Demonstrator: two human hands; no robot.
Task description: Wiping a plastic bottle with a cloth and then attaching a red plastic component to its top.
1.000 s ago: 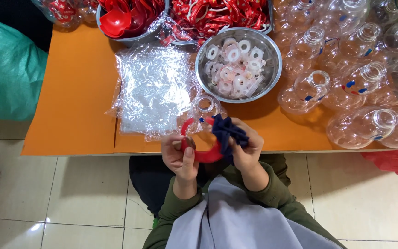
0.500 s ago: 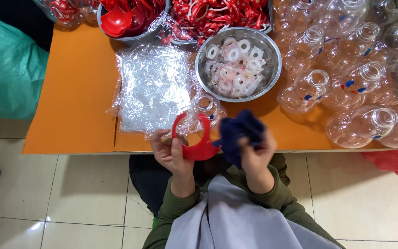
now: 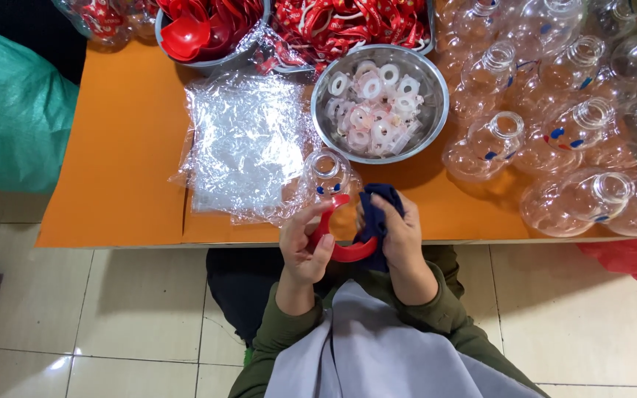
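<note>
Left hand (image 3: 302, 247) grips red ring (image 3: 337, 234), right hand (image 3: 399, 232) clutches dark blue cloth (image 3: 376, 214) – at tabletop (image 3: 112, 147) front edge; hands closer together than before.

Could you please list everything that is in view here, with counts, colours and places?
Red handle piece: one, red, curved, held in the left hand at the table's near edge.
Dark cloth: one, navy, bunched in the right hand.
Clear bottle: one, transparent, just beyond the hands.
Plastic sheets: a pile, clear, middle of the table.
Steel bowl: one, silver, holding many white rings.
Clear bottles: many, transparent, right side.
Red parts: many, in tubs at the far edge.
Table: one, orange.
Green sack: one, far left.
Left hand: fingers around the handle piece.
Right hand: gripping the cloth.
</note>
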